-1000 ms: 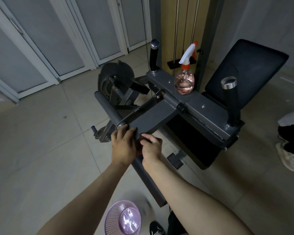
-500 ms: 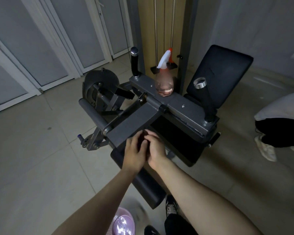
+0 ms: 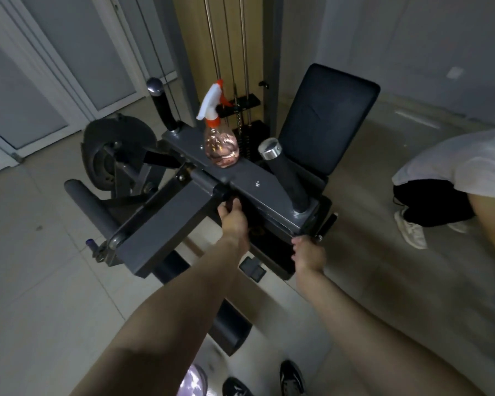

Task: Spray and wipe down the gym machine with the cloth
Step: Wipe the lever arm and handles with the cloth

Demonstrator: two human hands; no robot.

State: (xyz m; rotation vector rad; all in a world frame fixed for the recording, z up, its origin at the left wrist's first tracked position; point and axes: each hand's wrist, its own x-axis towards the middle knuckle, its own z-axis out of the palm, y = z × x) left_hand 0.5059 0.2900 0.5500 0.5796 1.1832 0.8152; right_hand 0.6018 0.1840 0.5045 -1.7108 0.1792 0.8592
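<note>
The grey gym machine (image 3: pixel 269 192) fills the middle of the view, with a black backrest (image 3: pixel 326 118) behind it. A clear spray bottle (image 3: pixel 222 147) with a white and orange trigger head stands upright on the top bar. My left hand (image 3: pixel 232 217) is curled round a small dark cloth (image 3: pixel 232 200) and holds it against the frame just under a black knob. My right hand (image 3: pixel 307 254) has its fingers curled at the frame's lower right corner, beside a chrome pin. Most of the cloth is hidden in my fist.
Two black upright handles (image 3: pixel 286 174) (image 3: pixel 162 110) rise from the frame. A padded roller (image 3: pixel 89 204) sticks out on the left. Another person (image 3: pixel 455 172) crouches on the right. A purple object (image 3: pixel 192 381) and my shoes (image 3: pixel 292 378) are on the tiled floor below.
My hands have parted and left the flat plate's near end. The left went up to the knob with the cloth, the right out to the frame's right corner. The view has shifted.
</note>
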